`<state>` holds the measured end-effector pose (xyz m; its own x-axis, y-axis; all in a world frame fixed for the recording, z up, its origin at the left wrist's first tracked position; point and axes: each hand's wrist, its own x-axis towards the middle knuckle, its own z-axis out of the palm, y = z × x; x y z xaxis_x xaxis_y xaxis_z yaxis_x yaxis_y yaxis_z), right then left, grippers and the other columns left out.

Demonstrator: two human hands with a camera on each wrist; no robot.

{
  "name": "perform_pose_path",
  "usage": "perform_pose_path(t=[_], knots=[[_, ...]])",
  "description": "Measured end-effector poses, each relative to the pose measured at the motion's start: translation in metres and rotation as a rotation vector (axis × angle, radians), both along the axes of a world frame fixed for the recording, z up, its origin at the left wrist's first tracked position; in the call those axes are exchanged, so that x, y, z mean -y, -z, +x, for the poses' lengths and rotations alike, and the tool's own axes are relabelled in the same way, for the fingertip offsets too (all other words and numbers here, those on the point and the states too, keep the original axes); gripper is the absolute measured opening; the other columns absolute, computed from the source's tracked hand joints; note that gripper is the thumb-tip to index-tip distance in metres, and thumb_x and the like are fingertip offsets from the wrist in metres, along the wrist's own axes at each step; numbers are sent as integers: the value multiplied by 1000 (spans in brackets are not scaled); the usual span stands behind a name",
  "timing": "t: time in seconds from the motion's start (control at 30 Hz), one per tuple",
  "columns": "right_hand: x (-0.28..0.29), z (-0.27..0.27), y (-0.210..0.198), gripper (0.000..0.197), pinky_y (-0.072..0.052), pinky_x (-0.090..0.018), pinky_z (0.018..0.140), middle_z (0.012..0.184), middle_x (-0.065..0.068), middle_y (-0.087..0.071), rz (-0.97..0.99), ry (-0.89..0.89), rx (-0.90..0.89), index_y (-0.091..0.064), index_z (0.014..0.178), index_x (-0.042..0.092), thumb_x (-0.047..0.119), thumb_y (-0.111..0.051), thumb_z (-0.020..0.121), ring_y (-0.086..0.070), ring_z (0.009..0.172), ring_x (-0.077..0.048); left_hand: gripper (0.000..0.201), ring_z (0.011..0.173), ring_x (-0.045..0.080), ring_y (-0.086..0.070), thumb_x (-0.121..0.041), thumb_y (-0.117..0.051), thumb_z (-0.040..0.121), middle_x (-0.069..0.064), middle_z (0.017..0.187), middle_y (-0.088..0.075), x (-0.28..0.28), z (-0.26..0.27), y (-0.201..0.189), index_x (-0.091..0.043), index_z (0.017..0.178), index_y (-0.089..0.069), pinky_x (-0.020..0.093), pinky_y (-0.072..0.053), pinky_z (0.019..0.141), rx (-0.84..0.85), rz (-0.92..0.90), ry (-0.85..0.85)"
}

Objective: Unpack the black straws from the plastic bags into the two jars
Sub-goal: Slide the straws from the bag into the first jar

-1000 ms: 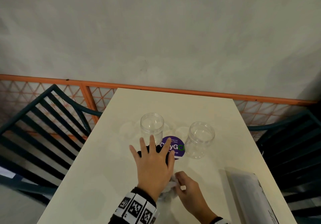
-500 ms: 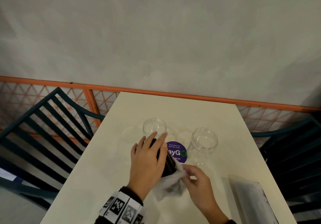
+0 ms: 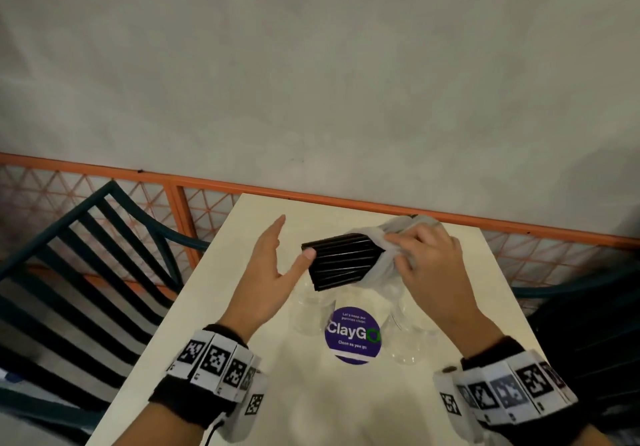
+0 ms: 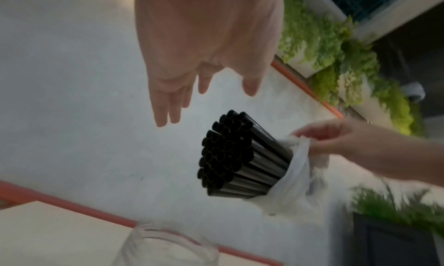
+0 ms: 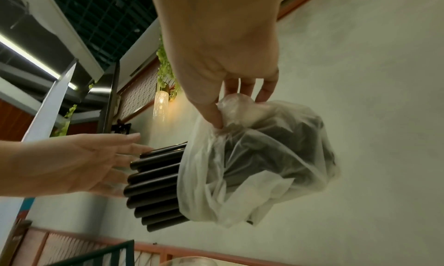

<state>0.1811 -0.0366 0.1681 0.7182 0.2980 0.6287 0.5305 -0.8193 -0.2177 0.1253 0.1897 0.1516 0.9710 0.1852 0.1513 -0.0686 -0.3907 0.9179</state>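
Observation:
A bundle of black straws (image 3: 337, 259) sticks out leftward from a thin white plastic bag (image 3: 388, 238), held in the air above the table. My right hand (image 3: 420, 255) grips the bunched bag; in the right wrist view its thumb and fingers pinch the plastic bag (image 5: 259, 156) round the straws (image 5: 153, 186). My left hand (image 3: 277, 262) is open beside the straws' open ends (image 4: 228, 154), thumb tip at them. Two clear jars stand below: the left jar (image 3: 306, 310) and the right jar (image 3: 407, 338), both partly hidden by the bundle and hands.
A purple round sticker (image 3: 352, 335) lies on the cream table (image 3: 346, 404) between the jars. Dark green slatted chairs stand at the left (image 3: 69, 272) and right (image 3: 588, 310). An orange railing (image 3: 346, 200) runs along the table's far edge below a grey wall.
The bag of straws has been lifted off the table to above the jars. My left hand let go of the straws and opened; the right hand now holds the bag alone.

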Motion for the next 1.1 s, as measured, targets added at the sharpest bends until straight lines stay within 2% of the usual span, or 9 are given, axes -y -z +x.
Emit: perform_pose_path(t=[0.1,0.2,0.3,0.37,0.47,0.6,0.77,0.97,1.1], knots=[[-12,17,0,30,-37,-37,83,82,-5,-65,-107,-3,51,-71,97,17,21,-45,81,-44,86,-17,107,138,13,-23,-55,-69,66,-2,154,-15,7,22,16,-26,144,-2,24,-23,106,-90,210,116],[-24,27,2,25,-45,-45,81,80,-5,-66,-226,2,67,-71,94,18,8,-72,71,-59,81,-24,120,136,15,-26,-50,-77,59,4,151,-19,22,40,41,-19,144,1,20,-24,101,-122,218,124],[-34,34,4,29,-28,-36,84,81,-3,-66,-292,-22,98,-71,94,19,9,-75,67,-61,82,-25,122,131,18,-35,-54,-78,54,7,146,-30,30,53,66,-15,144,-5,24,-31,101,-105,171,22],[-39,37,6,21,-25,-35,86,84,-2,-66,-315,-51,138,-70,95,20,17,-63,76,-56,90,-21,122,126,20,-42,-61,-76,50,6,142,-38,34,57,81,-16,143,-11,34,-38,104,-102,186,-34],[-46,37,9,35,-24,-37,93,85,-1,-65,-359,-104,141,-69,97,22,27,-38,80,-45,95,-17,117,120,22,-47,-67,-71,51,6,135,-45,37,59,97,-14,140,-18,42,-43,100,-71,214,-106],[-52,40,15,22,-25,-39,94,85,0,-64,-457,-152,192,-67,95,22,21,-54,77,-52,97,-19,101,112,25,-53,-73,-56,59,11,127,-49,34,61,112,-5,130,-33,42,-50,91,6,265,-166],[-61,38,20,30,-26,-39,94,82,3,-63,-542,-206,250,-65,92,23,21,-37,84,-43,94,-16,96,106,22,-57,-72,-53,63,6,127,-49,34,58,123,-9,132,-29,39,-53,84,-7,204,-143],[-67,35,8,18,-27,-39,95,86,7,-65,-700,-270,291,-66,90,26,27,-50,82,-56,95,-14,107,106,25,-57,-79,-42,61,9,135,-43,31,64,125,-7,138,-25,44,-53,83,-80,372,-114],[-73,35,4,14,-25,-40,99,89,8,-65,-803,-317,261,-65,90,27,30,-54,82,-57,99,-14,116,96,25,-59,-91,-25,57,10,129,-46,27,67,126,-6,136,-29,43,-55,75,-144,494,-70]])
